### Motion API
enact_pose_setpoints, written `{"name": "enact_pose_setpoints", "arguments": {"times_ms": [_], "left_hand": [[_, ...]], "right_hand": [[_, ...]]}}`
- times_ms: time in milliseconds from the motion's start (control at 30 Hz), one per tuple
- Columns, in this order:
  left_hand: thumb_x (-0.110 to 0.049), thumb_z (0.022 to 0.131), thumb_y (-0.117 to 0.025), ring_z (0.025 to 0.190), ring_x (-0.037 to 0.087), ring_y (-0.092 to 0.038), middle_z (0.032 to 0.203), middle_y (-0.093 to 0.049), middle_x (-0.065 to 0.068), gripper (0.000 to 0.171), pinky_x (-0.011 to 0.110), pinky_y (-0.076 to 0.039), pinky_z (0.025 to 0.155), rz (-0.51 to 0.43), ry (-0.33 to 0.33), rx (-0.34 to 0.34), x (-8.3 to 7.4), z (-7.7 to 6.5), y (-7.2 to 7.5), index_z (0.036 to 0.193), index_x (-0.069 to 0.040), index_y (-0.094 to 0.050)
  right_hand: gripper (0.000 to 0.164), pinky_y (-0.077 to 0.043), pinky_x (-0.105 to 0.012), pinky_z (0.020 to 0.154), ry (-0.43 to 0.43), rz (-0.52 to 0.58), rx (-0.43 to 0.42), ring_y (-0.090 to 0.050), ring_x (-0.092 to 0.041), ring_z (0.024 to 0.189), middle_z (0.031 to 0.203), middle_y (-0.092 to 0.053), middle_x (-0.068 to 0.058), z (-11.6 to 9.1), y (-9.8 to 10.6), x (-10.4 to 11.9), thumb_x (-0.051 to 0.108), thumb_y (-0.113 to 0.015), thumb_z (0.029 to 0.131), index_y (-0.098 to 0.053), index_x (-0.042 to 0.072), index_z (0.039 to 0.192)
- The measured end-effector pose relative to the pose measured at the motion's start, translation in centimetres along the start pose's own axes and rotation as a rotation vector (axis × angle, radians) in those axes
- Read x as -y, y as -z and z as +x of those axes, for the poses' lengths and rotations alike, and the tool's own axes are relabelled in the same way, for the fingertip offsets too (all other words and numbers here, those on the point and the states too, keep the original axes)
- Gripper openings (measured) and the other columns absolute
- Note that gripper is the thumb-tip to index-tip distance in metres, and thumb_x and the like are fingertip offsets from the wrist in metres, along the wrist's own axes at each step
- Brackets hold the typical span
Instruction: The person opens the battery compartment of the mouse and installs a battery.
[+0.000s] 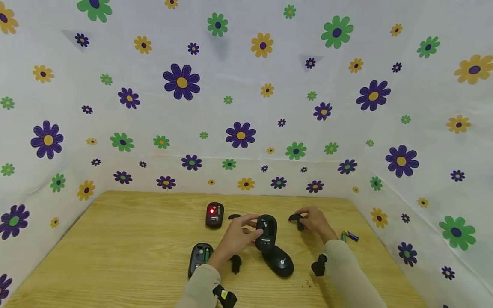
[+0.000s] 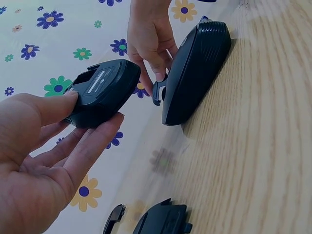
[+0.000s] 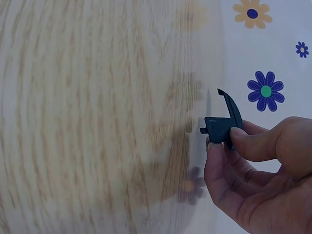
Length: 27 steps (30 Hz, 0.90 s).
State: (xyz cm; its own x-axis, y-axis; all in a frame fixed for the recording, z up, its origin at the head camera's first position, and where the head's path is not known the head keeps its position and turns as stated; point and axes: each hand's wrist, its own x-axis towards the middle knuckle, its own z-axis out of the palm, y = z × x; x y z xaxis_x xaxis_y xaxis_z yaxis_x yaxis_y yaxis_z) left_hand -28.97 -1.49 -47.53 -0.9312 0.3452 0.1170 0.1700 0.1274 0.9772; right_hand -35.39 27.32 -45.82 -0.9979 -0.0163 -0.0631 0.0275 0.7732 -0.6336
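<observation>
My left hand (image 1: 236, 237) holds a black computer mouse (image 1: 265, 233) up off the table, thumb on one side and fingers beneath. Its underside faces me, with the battery slot uncovered and a white label (image 2: 97, 82) on it. To the right, my right hand (image 1: 316, 222) pinches a small black battery cover (image 3: 223, 129) between thumb and fingers; a curved arm and a small tab stick out from it. Just below the held mouse, another black mouse (image 1: 280, 262) rests on the table with its top up.
At left, two mice lie underside up: one with a glowing red light (image 1: 214, 216), and one mouse (image 1: 200, 256) partly behind my left sleeve. Loose black covers lie near my left hand, one cover (image 1: 236, 264) in front. Batteries (image 1: 351, 235) lie at right. A flowered cloth (image 1: 246, 107) surrounds the table.
</observation>
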Motion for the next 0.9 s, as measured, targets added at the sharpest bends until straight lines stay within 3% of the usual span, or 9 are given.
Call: {"name": "enact_pose_setpoints", "arguments": {"times_ms": [200,367,600,900], "left_hand": [[-0.013,0.098,-0.072,0.09,0.019,-0.073,0.127,-0.065,0.022,0.046,0.039,-0.068,0.072,0.002,0.004,-0.006,0.0,-0.1,0.2,0.142,-0.012,-0.061],[-0.011,0.098,-0.071,0.09,0.019,-0.073,0.127,-0.066,0.022,0.046,0.036,-0.068,0.07,0.012,0.003,-0.009,-0.1,-0.1,0.3,0.143,-0.01,-0.06],[-0.012,0.098,-0.071,0.091,0.019,-0.073,0.128,-0.066,0.021,0.047,0.037,-0.068,0.071,0.009,0.019,-0.018,-0.1,-0.1,0.3,0.144,-0.012,-0.059],[-0.014,0.097,-0.072,0.091,0.019,-0.073,0.127,-0.066,0.02,0.048,0.041,-0.068,0.073,0.02,0.021,-0.024,-0.2,0.0,0.4,0.144,-0.012,-0.06]], "right_hand": [[0.028,-0.062,-0.029,0.057,0.029,-0.013,-0.019,-0.066,-0.021,0.069,0.11,-0.069,-0.033,0.4,-0.3,-0.7,-0.008,-0.062,0.094,-0.07,-0.007,0.121],[0.028,-0.063,-0.031,0.059,0.017,0.013,-0.017,-0.069,-0.026,0.08,0.111,-0.07,-0.032,0.3,-0.5,-1.0,-0.006,-0.064,0.093,-0.072,-0.005,0.12],[0.026,-0.063,-0.029,0.058,0.022,-0.012,-0.016,-0.071,-0.022,0.073,0.103,-0.073,-0.03,0.5,-0.5,-1.0,-0.003,-0.067,0.094,-0.071,-0.008,0.119],[0.031,-0.06,-0.045,0.083,0.069,-0.219,-0.062,-0.068,-0.031,0.093,0.114,-0.071,-0.027,1.3,-0.9,-0.7,0.005,-0.071,0.092,-0.071,-0.007,0.12]]}}
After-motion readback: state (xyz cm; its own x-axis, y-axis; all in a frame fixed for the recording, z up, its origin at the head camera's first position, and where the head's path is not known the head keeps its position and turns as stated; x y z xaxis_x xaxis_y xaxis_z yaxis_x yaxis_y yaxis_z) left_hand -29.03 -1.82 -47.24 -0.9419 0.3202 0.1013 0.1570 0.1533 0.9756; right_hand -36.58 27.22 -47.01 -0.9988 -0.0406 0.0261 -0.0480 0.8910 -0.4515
